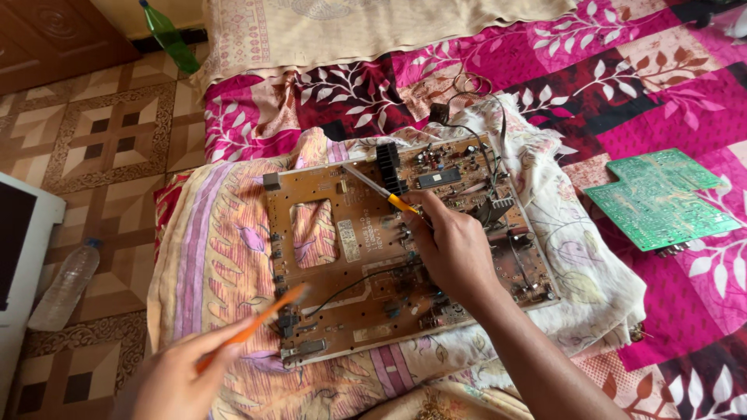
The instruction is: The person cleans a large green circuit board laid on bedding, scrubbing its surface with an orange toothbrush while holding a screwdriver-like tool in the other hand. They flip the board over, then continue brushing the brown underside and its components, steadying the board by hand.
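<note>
one large brown circuit board is laid on a pale striped cloth spread over a pink leaf-patterned bedcover. the right hand is rested on the board's middle, its fingers clenched around one yellow-handled screwdriver, whose metal shaft is pointed up-left across the board. the left hand is seen at the lower left, its fingers closed around one orange tool, its tip blurred just beside the board's lower left edge. one green circuit board is set well apart to the right. two bottles are counted: one clear bottle on the tiled floor, one green bottle near the top.
</note>
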